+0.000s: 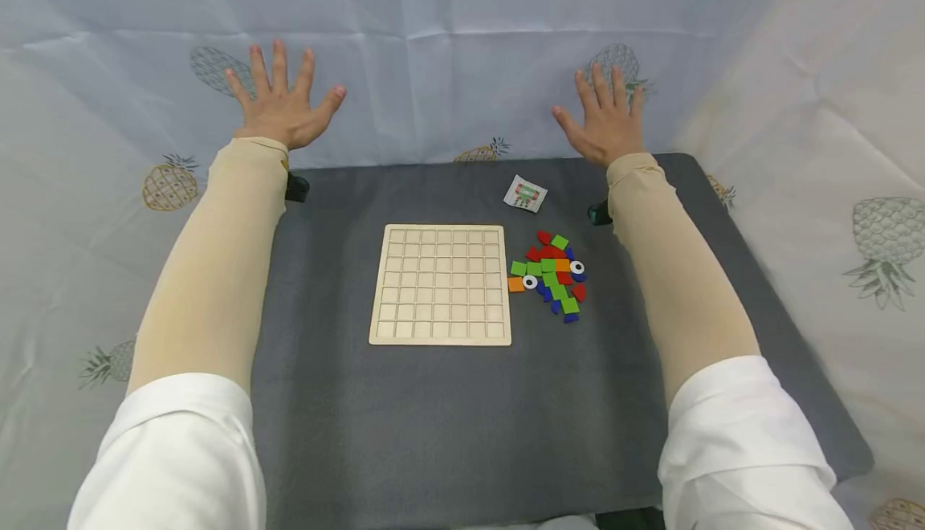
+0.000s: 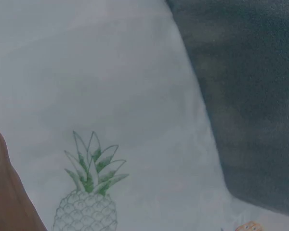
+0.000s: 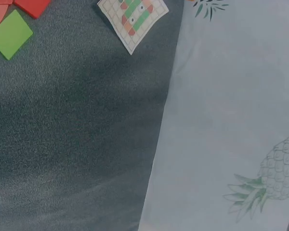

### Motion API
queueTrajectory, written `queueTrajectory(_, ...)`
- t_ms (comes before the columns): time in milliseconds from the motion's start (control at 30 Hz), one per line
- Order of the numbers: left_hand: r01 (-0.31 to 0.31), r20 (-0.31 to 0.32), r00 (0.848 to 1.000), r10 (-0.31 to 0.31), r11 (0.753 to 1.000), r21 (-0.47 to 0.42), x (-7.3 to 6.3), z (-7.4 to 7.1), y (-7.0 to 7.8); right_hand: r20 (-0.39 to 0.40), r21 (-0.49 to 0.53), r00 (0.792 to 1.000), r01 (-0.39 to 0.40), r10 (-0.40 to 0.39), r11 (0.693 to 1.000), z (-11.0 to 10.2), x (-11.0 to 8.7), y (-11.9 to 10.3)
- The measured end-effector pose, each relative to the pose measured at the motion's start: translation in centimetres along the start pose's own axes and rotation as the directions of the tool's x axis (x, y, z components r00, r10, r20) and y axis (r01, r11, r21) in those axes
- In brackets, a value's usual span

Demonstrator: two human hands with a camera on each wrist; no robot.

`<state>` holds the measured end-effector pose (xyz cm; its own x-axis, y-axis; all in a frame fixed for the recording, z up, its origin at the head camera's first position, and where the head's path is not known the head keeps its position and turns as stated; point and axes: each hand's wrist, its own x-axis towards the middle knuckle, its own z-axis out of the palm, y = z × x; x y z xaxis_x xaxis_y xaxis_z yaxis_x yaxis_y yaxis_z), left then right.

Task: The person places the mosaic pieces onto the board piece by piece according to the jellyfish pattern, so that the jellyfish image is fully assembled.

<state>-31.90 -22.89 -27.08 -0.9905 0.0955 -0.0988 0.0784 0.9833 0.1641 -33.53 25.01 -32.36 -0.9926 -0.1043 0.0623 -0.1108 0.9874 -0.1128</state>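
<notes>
Both hands are raised past the table's far edge, in front of the curtain, holding nothing. The left hand (image 1: 282,112) has its fingers spread, and so does the right hand (image 1: 605,124). On the table lies a square wooden grid board (image 1: 442,285) whose cells are bare. Right of it is a loose cluster of coloured pieces: green squares (image 1: 559,292), orange squares (image 1: 516,284), red pieces (image 1: 579,292), blue pieces (image 1: 571,318) and white rings with dark centres (image 1: 530,282). A small printed pattern card (image 1: 526,193) lies behind them, nearest the right hand.
The dark grey table (image 1: 433,434) has rounded corners. Around it hangs a white curtain (image 1: 448,48) printed with pineapples, close against the far edge. A dark wrist device (image 1: 297,188) shows under the left forearm, another (image 1: 599,213) by the right.
</notes>
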Motion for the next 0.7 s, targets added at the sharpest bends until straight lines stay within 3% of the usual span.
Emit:
queueTrajectory(100,-0.017,0.003,1.0,0.017,1.0,-0.02,0.2,0.2,0.2,0.023,0.013,1.0,-0.018,0.018,1.0,-0.2,-0.3,0.2)
queueTrajectory(167,-0.034,-0.002,0.999,0.034,0.995,-0.089,0.1,0.4,0.2,0.066,0.063,0.998,-0.026,0.022,0.998,-0.5,-0.8,0.2)
queueTrajectory(233,-0.058,-0.026,0.998,0.054,0.97,-0.234,-0.5,0.8,0.1,0.138,0.157,0.99,-0.033,0.011,0.987,-0.7,-1.5,0.1)
queueTrajectory(267,-0.068,-0.035,0.998,0.06,0.94,-0.334,-0.9,1.1,0.1,0.175,0.208,0.985,-0.033,-0.004,0.978,-0.9,-2.0,0.0)
queueTrajectory(333,-0.082,-0.051,0.997,0.065,0.844,-0.53,-2.2,1.9,-0.2,0.247,0.293,0.968,-0.028,-0.047,0.956,-1.0,-3.0,-0.2)
queueTrajectory(400,-0.088,-0.063,0.996,0.062,0.713,-0.696,-3.7,2.9,-0.6,0.313,0.354,0.945,-0.024,-0.095,0.935,-0.8,-4.0,-0.3)
queueTrajectory(467,-0.076,-0.059,0.997,0.048,0.595,-0.8,-5.5,4.1,-1.0,0.353,0.388,0.926,-0.015,-0.133,0.922,-0.3,-5.1,-0.2)
queueTrajectory(600,-0.055,-0.04,0.997,0.058,0.28,-0.958,-8.5,6.9,-2.0,0.4,0.433,0.902,-0.034,-0.159,0.901,1.2,-7.2,0.0)
queueTrajectory(633,-0.049,-0.037,0.998,0.06,0.217,-0.975,-9.0,7.7,-2.2,0.402,0.441,0.901,-0.036,-0.162,0.897,1.7,-7.5,0.0)
queueTrajectory(667,-0.044,-0.036,0.998,0.05,0.18,-0.983,-9.4,8.6,-2.4,0.402,0.442,0.901,-0.033,-0.165,0.896,2.2,-7.8,-0.1)
queueTrajectory(700,-0.05,-0.044,0.998,0.039,0.184,-0.982,-9.8,9.5,-2.6,0.403,0.443,0.9,-0.031,-0.169,0.896,2.7,-8.0,-0.2)
